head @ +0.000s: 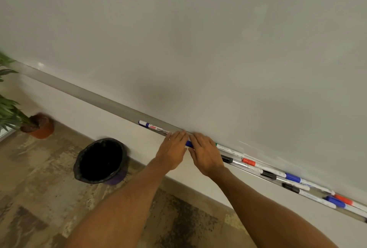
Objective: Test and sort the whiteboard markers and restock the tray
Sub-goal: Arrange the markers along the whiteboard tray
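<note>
Your two hands meet on the tray (123,111), the grey ledge that runs along the bottom edge of the whiteboard (198,39) and slopes down to your right in this view. Your left hand (173,148) lies palm down with its fingers stretched out almost straight, their tips on the ledge. Your right hand (206,154) lies just beside it in the same way, fingers nearly straight and spread a little. Neither hand is curled round anything.

Between the hands shows a short piece of a blue marker (189,144), which lies in the tray and is mostly covered by them. Both hands touch it; how the thumbs sit against it is hidden.

To your left, another marker (153,126) with a blue band and a white barrel lies in the tray, its near end just beside your left fingertips. To your right the tray holds a loose row of more markers: a green-tipped one (228,149), a black cap (227,159), a red cap (249,162), and farther along more black, blue and red ones, some overlapping.

On the floor (39,188) below stands a bin (85,176) with a black liner, near the wall. A potted plant (39,126) stands well to its left.
</note>
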The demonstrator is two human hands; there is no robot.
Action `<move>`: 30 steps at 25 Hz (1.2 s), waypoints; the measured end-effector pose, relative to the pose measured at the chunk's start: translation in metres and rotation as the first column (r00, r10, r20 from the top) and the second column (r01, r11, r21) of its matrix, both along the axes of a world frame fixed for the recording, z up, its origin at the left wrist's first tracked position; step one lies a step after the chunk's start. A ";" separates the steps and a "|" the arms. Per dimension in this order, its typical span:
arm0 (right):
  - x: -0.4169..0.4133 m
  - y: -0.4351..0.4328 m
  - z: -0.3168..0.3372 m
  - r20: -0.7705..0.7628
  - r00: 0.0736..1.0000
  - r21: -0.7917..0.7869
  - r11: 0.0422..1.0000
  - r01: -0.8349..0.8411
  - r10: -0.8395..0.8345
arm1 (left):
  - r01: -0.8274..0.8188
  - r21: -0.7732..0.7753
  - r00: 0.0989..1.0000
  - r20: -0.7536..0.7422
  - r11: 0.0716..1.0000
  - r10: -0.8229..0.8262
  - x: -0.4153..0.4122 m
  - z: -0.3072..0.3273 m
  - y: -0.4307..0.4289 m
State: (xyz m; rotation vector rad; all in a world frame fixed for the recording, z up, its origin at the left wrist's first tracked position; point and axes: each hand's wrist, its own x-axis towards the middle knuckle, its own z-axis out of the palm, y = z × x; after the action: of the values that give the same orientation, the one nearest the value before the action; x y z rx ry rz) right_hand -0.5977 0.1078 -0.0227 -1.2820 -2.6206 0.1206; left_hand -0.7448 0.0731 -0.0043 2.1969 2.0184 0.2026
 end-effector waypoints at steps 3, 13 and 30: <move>0.020 -0.004 -0.006 0.224 0.974 -0.104 0.994 -0.014 0.037 | -0.031 -0.142 1.000 -0.006 0.989 0.031 0.026 -0.010 -0.002; 0.090 -0.017 -0.018 0.213 0.977 -0.080 0.997 -0.008 0.025 | -0.020 -0.181 0.989 -0.147 0.983 -0.007 0.096 -0.017 -0.013; 0.246 -0.035 -0.018 0.261 0.965 -0.060 0.997 0.039 -0.022 | 0.034 -0.231 0.988 -0.142 0.972 -0.069 0.248 -0.017 -0.025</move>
State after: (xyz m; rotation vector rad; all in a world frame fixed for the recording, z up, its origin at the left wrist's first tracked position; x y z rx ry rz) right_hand -0.3517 0.0727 -0.0406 -1.4487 -2.8341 0.0334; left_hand -0.4972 0.0482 -0.0208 2.1723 1.9418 -0.1967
